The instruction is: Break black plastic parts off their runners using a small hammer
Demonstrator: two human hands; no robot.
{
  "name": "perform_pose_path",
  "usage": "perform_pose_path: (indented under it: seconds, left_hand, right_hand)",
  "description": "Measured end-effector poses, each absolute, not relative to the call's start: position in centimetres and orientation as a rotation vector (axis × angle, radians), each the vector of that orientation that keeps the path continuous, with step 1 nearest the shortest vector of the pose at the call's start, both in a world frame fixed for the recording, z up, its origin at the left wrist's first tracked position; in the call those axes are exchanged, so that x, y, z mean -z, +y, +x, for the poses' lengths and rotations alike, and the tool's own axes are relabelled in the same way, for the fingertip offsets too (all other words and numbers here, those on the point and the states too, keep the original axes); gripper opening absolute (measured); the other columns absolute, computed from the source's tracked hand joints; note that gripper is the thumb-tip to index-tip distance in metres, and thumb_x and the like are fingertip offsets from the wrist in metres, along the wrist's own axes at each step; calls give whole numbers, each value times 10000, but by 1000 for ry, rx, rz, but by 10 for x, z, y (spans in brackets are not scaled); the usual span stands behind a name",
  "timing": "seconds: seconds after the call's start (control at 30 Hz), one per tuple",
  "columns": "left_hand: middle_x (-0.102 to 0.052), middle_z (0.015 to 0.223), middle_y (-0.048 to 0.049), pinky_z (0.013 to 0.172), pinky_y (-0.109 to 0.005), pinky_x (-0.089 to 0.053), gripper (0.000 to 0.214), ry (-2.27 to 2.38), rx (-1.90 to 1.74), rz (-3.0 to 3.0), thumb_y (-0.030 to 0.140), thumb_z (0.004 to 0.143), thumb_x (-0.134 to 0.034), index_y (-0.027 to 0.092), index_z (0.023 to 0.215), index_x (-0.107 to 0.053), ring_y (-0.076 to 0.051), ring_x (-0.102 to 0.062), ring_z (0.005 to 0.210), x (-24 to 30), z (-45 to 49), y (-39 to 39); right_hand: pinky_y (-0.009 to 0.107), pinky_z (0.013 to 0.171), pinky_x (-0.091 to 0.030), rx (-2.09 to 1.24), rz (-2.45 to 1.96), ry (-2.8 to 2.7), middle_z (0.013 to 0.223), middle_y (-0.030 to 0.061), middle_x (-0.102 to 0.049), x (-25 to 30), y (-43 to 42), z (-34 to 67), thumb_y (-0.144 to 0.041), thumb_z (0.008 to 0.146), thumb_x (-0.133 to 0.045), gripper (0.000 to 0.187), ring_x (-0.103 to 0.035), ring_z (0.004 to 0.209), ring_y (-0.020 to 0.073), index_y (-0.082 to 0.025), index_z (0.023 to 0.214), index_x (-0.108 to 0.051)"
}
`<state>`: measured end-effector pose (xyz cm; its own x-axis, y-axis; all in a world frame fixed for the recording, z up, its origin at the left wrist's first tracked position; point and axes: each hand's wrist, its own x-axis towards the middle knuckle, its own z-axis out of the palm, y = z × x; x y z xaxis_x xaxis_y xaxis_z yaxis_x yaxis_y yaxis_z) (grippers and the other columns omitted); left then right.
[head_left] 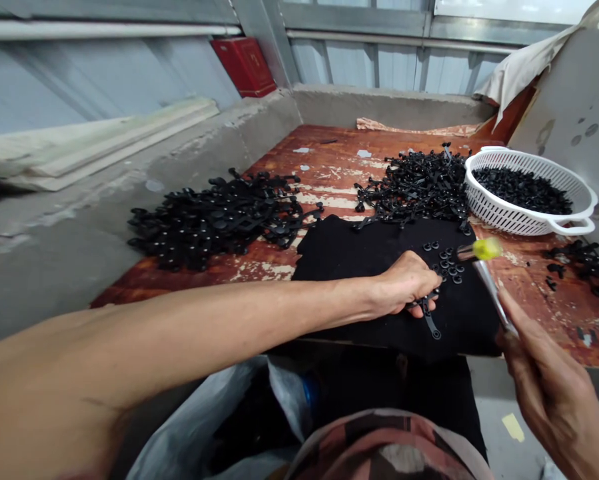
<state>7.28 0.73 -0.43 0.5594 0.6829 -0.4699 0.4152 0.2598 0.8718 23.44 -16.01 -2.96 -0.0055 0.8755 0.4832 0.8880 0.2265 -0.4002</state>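
Observation:
My left hand (412,283) is closed, pinching a black jointed strap-like part (432,325) above the black cloth (346,263). One end of that part, with a round hole, hangs below my fingers; the rest is hidden in my grip. Several small black rings (449,267) lie on the cloth just beyond this hand. To the right, my right hand (549,377) is wrapped round the handle of a hammer (493,293). Its head, yellow at one end, is blurred and raised near the rings, apart from my left hand.
A heap of black parts (219,217) sits on the left of the worn red-brown table (324,143), with another pile (419,183) behind the cloth. A white basket (519,223) of small black pieces stands at right. More black parts (586,260) lie near the right edge.

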Motion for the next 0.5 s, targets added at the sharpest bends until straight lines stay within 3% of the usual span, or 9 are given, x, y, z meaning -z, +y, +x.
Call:
perform_pose_path:
  seconds: [0.3,0.43,0.5]
  left_hand:
    - [-577,566,-23,380,-198,-445,182,1069,-263,1296,120,773,-557,116,592,-538,-124,-578,478,-7,75,0]
    - [-539,520,-8,427,-216,-452,157,1071,-337,1169,106,777,-552,129,624,-525,-134,-578,483,-12,68,-3]
    - [-532,555,-2,485,-227,-473,135,1035,-462,1045,110,766,-552,136,637,-518,-134,-595,537,-11,58,-2]
  right_hand:
    - [286,778,-566,61,-1599,-1881,1192,105,-655,38,-159,234,-106,953,-432,644,-673,1002,203,-307,1543,-272]
    - [277,778,-566,-152,-1632,-1730,1188,83,-664,37,-164,230,-209,974,-461,513,-676,984,185,-325,1471,-415]
    - [241,698,-571,-248,-1647,-1446,1207,79,-656,36,-167,228,-299,968,-508,453,-679,956,179,-325,1419,-482]
